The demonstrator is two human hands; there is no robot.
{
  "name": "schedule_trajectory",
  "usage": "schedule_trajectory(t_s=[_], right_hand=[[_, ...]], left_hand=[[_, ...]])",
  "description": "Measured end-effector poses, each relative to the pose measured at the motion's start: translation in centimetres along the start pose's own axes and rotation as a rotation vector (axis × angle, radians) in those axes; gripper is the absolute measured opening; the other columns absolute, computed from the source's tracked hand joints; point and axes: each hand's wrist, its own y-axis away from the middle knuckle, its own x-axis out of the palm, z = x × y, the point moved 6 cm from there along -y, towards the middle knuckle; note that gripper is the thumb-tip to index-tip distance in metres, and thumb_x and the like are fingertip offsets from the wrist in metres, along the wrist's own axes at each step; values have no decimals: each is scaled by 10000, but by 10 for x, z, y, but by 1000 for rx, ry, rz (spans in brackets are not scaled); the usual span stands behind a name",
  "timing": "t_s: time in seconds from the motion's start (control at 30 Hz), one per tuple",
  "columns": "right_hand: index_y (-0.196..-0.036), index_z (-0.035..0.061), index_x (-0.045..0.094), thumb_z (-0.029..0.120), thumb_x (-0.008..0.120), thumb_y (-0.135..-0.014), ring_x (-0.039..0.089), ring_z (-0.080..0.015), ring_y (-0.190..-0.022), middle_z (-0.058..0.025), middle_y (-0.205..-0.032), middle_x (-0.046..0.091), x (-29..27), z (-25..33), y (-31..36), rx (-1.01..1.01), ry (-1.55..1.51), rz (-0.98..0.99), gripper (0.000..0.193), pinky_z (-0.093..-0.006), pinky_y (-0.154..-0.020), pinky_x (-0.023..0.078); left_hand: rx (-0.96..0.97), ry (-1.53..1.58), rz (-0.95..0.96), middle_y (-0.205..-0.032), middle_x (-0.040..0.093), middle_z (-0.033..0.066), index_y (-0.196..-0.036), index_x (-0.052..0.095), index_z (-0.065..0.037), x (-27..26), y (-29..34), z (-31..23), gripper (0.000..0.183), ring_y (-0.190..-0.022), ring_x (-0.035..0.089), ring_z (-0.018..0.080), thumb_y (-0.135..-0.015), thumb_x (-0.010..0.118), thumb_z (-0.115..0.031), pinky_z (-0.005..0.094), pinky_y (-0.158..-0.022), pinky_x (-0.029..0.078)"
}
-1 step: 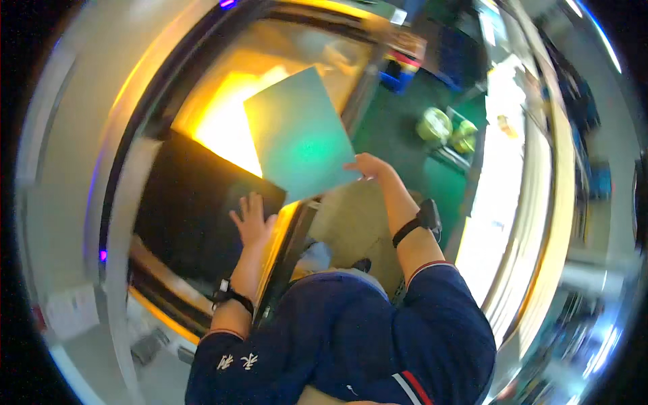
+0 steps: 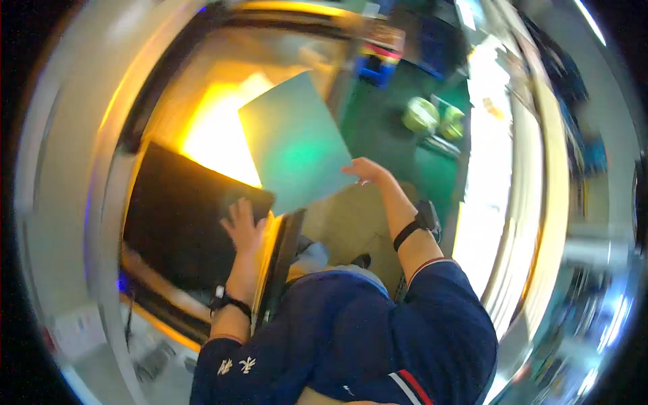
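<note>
Sheet (image 2: 293,142) first: we see a thin, flat, pale green panel with straight edges and square corners, tilted, its surface smooth and faintly brighter green near the middle. Our right hand (image 2: 364,170) meets it at its lower right edge, fingers curled onto that edge; how firmly they pinch it we cannot tell, since the blur hides the fingertips. Up and to the left of that grip the sheet spreads over a glowing yellow-orange surface (image 2: 216,135). Our left hand (image 2: 244,226) lies flat and spread, palm down, on a black panel (image 2: 179,223), holding nothing; the sheet's lower corner sits just above and beside these fingers. Dark bands wrap both wrists, and to the right of the right hand's grip lies green flooring (image 2: 378,128).
</note>
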Motion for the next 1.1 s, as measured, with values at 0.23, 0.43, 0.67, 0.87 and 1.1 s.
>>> schedule_trajectory(t_s=[0.23, 0.43, 0.67, 0.87, 1.1], right_hand=[[-1180, 1, 617, 339, 585, -966, 603, -146, -887, -59, -1012, 663, 18, -231, 321, -214, -903, -708, 401, -295, -778, 480], [-1146, 64, 611, 333, 576, -979, 626, -169, -775, -43, -968, 669, 189, -396, 443, 116, -1569, -1041, 318, -294, -658, 500], [-1152, 65, 609, 362, 563, -986, 638, -148, -736, -57, -924, 679, 224, -450, 520, -46, -2009, -1426, 344, -280, -582, 519], [-1129, 24, 609, 418, 590, -962, 613, -98, -619, -68, -786, 670, 234, -480, 565, -375, -1741, -1465, 429, -228, -566, 496], [-925, 33, 702, 503, 556, -930, 665, -257, -723, -155, -843, 705, 190, -385, 558, 182, -773, -787, 492, -406, -707, 508]], left_hand=[[-160, -46, -59, -1630, 45, 111, -1550, 127, -102, 13, 12, -7, 765, -1491, 30, 364, -966, 508, -418, 713, -1091, 85], [611, 457, -122, -1559, 233, 216, -1498, 247, -16, 37, 39, -257, 711, -1448, 209, 377, -951, 566, -339, 487, -1168, 179], [1097, 958, 1539, -1416, 502, 120, -1424, 428, -34, -59, 290, -622, 569, -1267, 500, 258, -911, 604, -206, 405, -1068, 384], [806, 656, 2134, -1035, 669, 120, -1123, 608, 31, -75, 440, -686, 381, -947, 644, 214, -910, 618, -285, 344, -899, 479], [492, 1350, 1666, -910, 688, 113, -973, 661, 11, -83, 254, -705, 212, -778, 669, 184, -897, 607, -179, 324, -692, 557]])
